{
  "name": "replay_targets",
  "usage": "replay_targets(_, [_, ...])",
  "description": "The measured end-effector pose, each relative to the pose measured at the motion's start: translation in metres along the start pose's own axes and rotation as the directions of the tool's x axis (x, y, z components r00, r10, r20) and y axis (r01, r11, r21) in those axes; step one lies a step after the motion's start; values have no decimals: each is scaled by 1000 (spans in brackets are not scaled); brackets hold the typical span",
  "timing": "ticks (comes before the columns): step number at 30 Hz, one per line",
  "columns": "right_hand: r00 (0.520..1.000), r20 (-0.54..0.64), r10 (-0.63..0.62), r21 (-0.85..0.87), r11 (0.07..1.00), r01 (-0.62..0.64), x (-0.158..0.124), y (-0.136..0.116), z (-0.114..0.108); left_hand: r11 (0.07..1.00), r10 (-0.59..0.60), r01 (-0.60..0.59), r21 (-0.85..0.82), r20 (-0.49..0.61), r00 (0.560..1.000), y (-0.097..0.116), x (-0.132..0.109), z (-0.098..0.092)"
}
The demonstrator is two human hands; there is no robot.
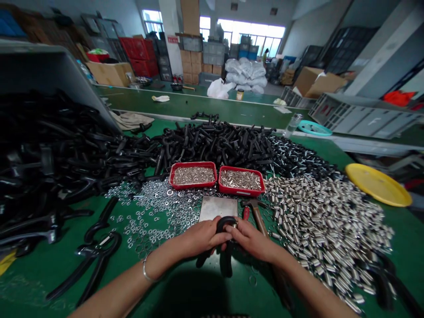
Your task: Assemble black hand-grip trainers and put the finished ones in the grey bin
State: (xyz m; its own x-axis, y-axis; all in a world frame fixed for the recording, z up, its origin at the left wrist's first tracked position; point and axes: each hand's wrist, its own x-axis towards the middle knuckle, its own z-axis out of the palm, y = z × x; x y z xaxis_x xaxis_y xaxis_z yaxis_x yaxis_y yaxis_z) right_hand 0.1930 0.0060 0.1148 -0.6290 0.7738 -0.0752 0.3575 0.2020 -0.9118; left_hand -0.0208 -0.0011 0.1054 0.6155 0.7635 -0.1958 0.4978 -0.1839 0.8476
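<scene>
Both my hands hold one black two-handled tool [226, 260] with a curved head, just in front of a metal plate [218, 208]. My left hand [207, 236] is closed on its left side, thumb across the front. On its right side my right hand [250, 237] is closed too, fingertips near a small shiny metal part [235, 224] inside the curve. The fingers hide much of the joint. Right of the plate lie a hammer [260, 218] and a red-handled tool [246, 213]. A similar two-handled tool [99, 251] rests on the green table to the left.
Two red trays [194, 175] [241, 181] hold small metal pins. Silver nuts or rings [155, 203] spread to the left, silver cylinders [314, 221] to the right. Black handles [218, 141] are heaped behind, bolts [294, 157] beside them. A grey bin [79, 66] and yellow lid [377, 183] flank these.
</scene>
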Motion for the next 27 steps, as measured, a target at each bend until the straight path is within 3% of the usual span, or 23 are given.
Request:
replay_targets(5, [989, 122, 81, 58, 994, -88, 11, 7, 2, 995, 64, -63, -71, 6, 998, 2, 7, -9])
replay_targets(7, [996, 58, 69, -72, 995, -65, 27, 14, -8, 994, 101, -103, -38, -34, 994, -5, 18, -16])
replay_targets(9, [998, -60, 8, -292, 956, -25, 46, 21, -27, 991, 95, -83, 101, -128, 987, -15, 30, -25])
replay_targets(13, [940, -318, -124, -667, 734, -129, 76, 31, -81, 882, 53, 73, 465, -252, 966, -23, 50, -50])
replay_targets(16, [920, -370, -132, -816, 520, -253, 94, 38, -103, 748, 140, 81, 659, -277, 951, -13, 75, -70])
replay_targets(20, [929, -353, -108, -848, 458, -268, 121, 47, -98, 575, 213, 109, 811, -277, 937, 1, 131, -82])
replay_targets(23, [931, -347, -110, -855, 446, -266, 133, 54, -90, 549, 198, 118, 827, -267, 943, -1, 164, -77])
replay_targets(27, [931, -343, -124, -850, 462, -252, 133, 62, -88, 542, 187, 144, 828, -286, 940, -14, 176, -67])
